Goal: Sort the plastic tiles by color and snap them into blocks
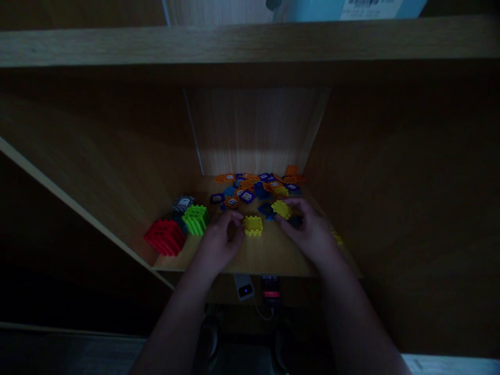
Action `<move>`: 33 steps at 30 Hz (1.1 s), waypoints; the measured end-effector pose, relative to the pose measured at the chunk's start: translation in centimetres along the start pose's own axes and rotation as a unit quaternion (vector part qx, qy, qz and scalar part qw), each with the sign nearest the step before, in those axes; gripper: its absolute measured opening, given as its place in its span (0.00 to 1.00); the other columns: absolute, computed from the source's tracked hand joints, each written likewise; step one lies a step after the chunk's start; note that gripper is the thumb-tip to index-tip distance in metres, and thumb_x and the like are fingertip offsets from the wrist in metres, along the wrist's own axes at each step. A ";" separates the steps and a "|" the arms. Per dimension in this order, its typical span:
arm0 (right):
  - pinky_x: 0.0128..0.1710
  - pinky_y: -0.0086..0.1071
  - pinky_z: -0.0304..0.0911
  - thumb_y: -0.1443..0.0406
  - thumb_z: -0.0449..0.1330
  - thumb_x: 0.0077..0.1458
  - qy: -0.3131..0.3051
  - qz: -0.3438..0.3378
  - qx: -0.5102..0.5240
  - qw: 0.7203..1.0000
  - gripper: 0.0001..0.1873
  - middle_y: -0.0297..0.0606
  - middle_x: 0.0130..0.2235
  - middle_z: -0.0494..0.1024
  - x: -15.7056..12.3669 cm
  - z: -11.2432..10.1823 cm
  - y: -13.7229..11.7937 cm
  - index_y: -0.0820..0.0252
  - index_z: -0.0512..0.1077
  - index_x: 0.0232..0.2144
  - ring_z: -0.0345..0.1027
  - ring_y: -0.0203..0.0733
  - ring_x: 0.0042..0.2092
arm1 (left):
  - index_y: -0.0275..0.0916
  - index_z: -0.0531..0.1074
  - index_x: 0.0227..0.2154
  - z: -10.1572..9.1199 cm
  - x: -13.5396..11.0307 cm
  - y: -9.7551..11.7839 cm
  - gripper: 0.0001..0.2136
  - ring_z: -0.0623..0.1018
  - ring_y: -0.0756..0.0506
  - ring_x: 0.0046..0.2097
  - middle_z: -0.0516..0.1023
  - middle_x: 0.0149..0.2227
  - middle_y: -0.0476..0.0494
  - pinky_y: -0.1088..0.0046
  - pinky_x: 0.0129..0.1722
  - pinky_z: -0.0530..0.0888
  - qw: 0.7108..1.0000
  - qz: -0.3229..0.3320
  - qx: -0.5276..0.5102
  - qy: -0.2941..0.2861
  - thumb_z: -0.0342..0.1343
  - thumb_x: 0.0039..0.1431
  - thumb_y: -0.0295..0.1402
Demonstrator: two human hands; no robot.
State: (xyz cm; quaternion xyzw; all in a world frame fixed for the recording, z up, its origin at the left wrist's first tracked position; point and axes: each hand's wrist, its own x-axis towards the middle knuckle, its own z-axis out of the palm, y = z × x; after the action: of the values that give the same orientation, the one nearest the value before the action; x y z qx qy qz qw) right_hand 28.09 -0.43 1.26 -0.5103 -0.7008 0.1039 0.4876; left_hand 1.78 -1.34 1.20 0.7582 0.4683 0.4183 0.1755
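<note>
My right hand (pixel 307 224) pinches a yellow square building tile (pixel 281 209) with notched edges, raised a little over dark blue tiles (pixel 267 210). To its left, my left hand (pixel 225 237) has its thumb and fingertips closed at the left edge of a yellow tile stack (pixel 253 226) with toothed sides. Behind both hands spreads a loose pile of orange tiles (pixel 247 184) and purple tiles (pixel 247 196), some with window-like grids. Left of my left hand stand a bright green tile stack (pixel 196 219) and a red tile stack (pixel 165 237).
Grey tiles (pixel 183 203) lie behind the green stack. Wooden side walls enclose the shelf (pixel 269 260), and a thick board (pixel 250 42) crosses above, carrying a light blue box (pixel 320 9). Below the front edge are a white device (pixel 244 287) and a phone (pixel 271 289) with a cable.
</note>
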 end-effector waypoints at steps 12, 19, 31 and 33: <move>0.65 0.46 0.72 0.56 0.77 0.58 -0.117 -0.002 0.315 0.942 0.25 0.39 0.58 0.82 -1.0 2.1 -2.7 0.48 0.73 0.52 0.78 0.45 0.59 | 0.45 0.78 0.50 -0.6 -0.5 0.9 0.07 0.80 0.42 0.48 0.83 0.44 0.44 0.63 0.49 0.76 0.987 0.161 0.000 -0.017 0.58 0.75 0.30; 0.59 0.45 0.75 0.55 0.70 0.66 -0.087 -0.017 0.235 0.968 0.12 0.38 0.53 0.83 -1.2 2.0 -2.2 0.48 0.78 0.50 0.79 0.46 0.55 | 0.43 0.76 0.45 -0.6 -0.6 0.8 0.03 0.80 0.43 0.44 0.82 0.40 0.46 0.66 0.46 0.76 0.989 0.143 0.008 0.022 0.58 0.75 0.30; 0.56 0.43 0.73 0.56 0.64 0.71 -0.112 -0.007 0.174 0.978 0.09 0.36 0.50 0.86 -1.2 2.0 -2.3 0.48 0.80 0.49 0.80 0.47 0.54 | 0.44 0.79 0.46 -0.6 -0.5 1.1 0.04 0.80 0.43 0.43 0.82 0.38 0.46 0.66 0.44 0.76 0.985 0.167 0.018 0.035 0.60 0.74 0.29; 0.55 0.42 0.73 0.56 0.63 0.71 -0.126 0.007 0.192 0.973 0.09 0.36 0.49 0.86 -1.2 2.1 -2.4 0.49 0.79 0.49 0.80 0.47 0.52 | 0.44 0.79 0.46 -0.6 -0.5 1.1 0.05 0.79 0.43 0.42 0.82 0.37 0.46 0.65 0.44 0.76 0.984 0.173 0.023 0.036 0.60 0.74 0.29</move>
State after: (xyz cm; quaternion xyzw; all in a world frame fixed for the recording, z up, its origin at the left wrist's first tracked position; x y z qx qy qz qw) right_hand 24.99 -1.75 1.08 -0.3950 -0.7200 0.3035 0.4831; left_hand 1.78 -2.43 2.07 0.8160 0.3458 0.4585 0.0656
